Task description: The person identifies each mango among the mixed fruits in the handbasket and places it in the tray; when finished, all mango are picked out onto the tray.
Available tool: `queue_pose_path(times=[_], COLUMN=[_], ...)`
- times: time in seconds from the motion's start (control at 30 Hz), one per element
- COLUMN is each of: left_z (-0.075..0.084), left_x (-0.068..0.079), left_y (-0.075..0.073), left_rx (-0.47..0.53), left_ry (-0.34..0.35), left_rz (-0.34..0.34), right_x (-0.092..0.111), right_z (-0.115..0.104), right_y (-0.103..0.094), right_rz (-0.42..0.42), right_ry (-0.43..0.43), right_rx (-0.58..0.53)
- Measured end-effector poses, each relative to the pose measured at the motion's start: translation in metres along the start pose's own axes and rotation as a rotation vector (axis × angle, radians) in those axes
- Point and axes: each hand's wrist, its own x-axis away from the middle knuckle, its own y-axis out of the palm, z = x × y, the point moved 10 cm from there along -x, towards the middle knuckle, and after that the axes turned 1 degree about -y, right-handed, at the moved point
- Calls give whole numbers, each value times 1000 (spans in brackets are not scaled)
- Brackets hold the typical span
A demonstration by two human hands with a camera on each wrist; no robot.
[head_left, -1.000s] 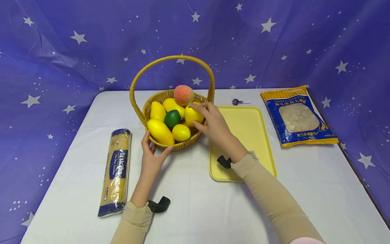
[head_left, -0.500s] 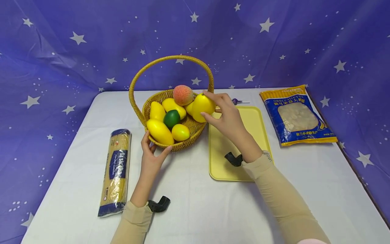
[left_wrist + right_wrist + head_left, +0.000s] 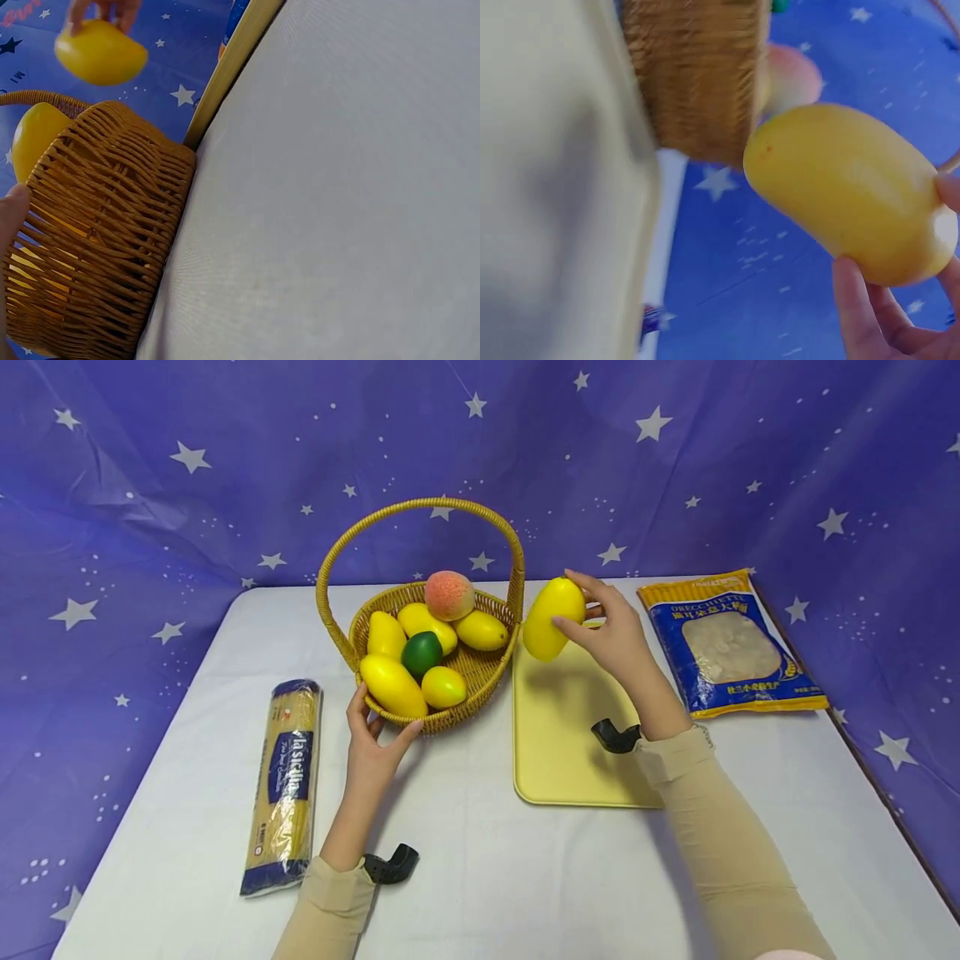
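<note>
Over the white tablecloth, our left hand holds the basket at its seven-o'clock rim. We see the yellow fruit, long axis running one to seven, above the yellow tray, nine o'clock from our right hand, which grips it.

The mango is yellow, basket golden-brown, tray pale yellow, and backdrop purple with white stars.

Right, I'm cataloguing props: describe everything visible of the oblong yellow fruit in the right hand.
The oblong yellow fruit is smooth, glossy and plastic-looking, with a small dark spot at one end. It tilts in the air above the pale yellow rectangular tray, gripped by the bare right hand, apart from the golden woven basket.
</note>
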Motion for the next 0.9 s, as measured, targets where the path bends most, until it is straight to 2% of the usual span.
queue_pose_path(times=[0.23,0.37,0.47,0.63,0.7,0.9], left_z=[-3,-2,-2,-4,-2,21], left_x=[-1,-1,0,-1,-1,8], left_y=[-1,-1,-1,0,0,1], left_rx=[-13,-17,-19,-17,-11,-13], left_ry=[5,1,-1,-23,-36,-43], left_rz=[1,4,8,-4,-12,-30], right_x=[-13,-17,-19,-23,-26,-31], right_z=[53,74,82,89,90,97], right_y=[21,37,49,64,68,74], right_rz=[-149,-241,-318,-430,-454,-465], right_ry=[194,285,333,381,387,411], right_rx=[-35,-99,-141,-141,-130,-116])
